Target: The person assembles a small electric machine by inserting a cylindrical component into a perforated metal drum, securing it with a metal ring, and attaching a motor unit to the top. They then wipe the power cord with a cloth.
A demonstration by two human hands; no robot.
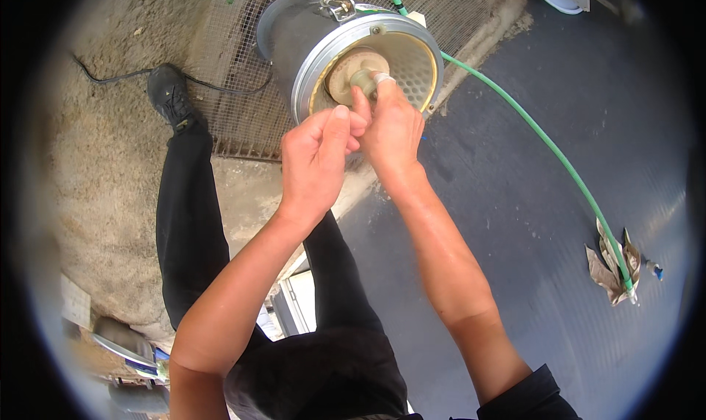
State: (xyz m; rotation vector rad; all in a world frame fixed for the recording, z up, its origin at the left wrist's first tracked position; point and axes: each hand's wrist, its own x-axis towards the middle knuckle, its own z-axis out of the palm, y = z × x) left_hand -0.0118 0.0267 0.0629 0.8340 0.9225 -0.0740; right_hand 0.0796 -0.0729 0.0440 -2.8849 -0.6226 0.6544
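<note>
Pinching knob (361, 80) on disc (341, 70) with right hand (393, 126); likely stiff; grip there; unable to see inside curled left hand (315, 155).

The drum (294, 45) looks like smooth grey metal, its rim (315, 61) brighter, its latch (338, 8) shiny. The disc (353, 62) inside is matt. Beneath lies a wire-mesh grate (232, 52), rough concrete along its left edge. Toward the smooth, faintly glossy dark sheet's (515, 221) right edge runs a plastic-looking hose (540, 129).
</note>
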